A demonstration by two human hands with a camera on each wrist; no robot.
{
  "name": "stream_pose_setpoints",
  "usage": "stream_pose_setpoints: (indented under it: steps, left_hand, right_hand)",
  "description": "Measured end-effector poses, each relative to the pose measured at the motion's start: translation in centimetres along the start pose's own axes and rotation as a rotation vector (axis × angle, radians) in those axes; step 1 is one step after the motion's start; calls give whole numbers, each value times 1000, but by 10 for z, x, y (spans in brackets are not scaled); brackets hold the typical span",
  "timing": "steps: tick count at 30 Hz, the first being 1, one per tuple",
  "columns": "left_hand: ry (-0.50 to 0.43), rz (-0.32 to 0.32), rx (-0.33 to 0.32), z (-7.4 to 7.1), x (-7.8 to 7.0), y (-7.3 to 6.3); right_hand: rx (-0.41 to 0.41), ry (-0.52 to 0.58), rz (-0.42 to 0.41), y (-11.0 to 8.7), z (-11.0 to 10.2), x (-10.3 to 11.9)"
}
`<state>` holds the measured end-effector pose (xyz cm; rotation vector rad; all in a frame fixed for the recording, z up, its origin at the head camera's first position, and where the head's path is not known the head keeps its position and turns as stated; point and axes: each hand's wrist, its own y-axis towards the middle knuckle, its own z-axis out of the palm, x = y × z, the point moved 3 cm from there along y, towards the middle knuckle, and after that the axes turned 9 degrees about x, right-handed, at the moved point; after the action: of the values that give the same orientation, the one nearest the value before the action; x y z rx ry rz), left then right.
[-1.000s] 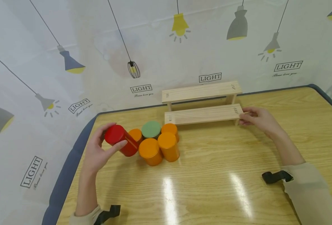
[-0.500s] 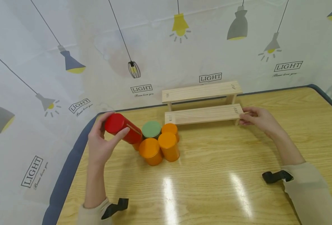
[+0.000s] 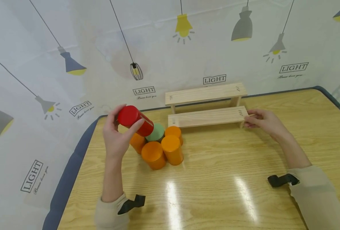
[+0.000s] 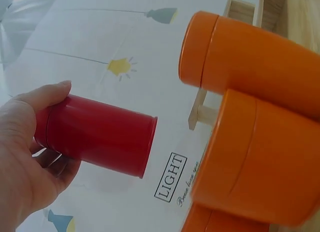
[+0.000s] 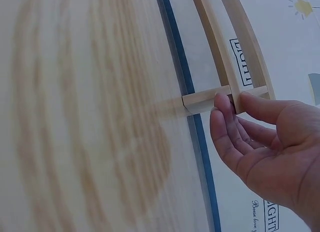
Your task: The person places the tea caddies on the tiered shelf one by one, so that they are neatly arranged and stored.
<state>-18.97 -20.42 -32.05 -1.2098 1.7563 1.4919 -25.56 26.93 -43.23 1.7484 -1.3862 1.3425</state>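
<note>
My left hand grips a red canister by its lidded end, holding it tilted above the group of canisters. In the left wrist view the red canister hangs clear of the orange ones, thumb on one side and fingers beneath. A green-lidded canister is partly covered by it in the head view. Around that stand several orange canisters. At the right, my right hand pinches the right end of the lower board of a two-step wooden rack; in the right wrist view thumb and fingers meet at that corner.
The rack's upper board stands near the table's back edge, close to the printed wall covering. Dark blue edging runs along the wooden table. Black straps sit at both wrists.
My left hand has lifted the red canister and carried it away from me and to the right, over the green-lidded one. The right hand stays at the rack.
</note>
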Motion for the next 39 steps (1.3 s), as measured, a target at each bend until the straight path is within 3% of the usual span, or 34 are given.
stream_pose_setpoints:
  steps: [11,26,39]
  left_hand:
    - [-43,-44,-5,29,5,10]
    - [-74,-8,50,66,8,18]
    - [-124,-75,42,89,19,23]
  right_hand:
    - [-4,6,-7,2,-1,-4]
    - [-10,27,-8,2,-2,-5]
    - [2,27,-12,3,-1,-5]
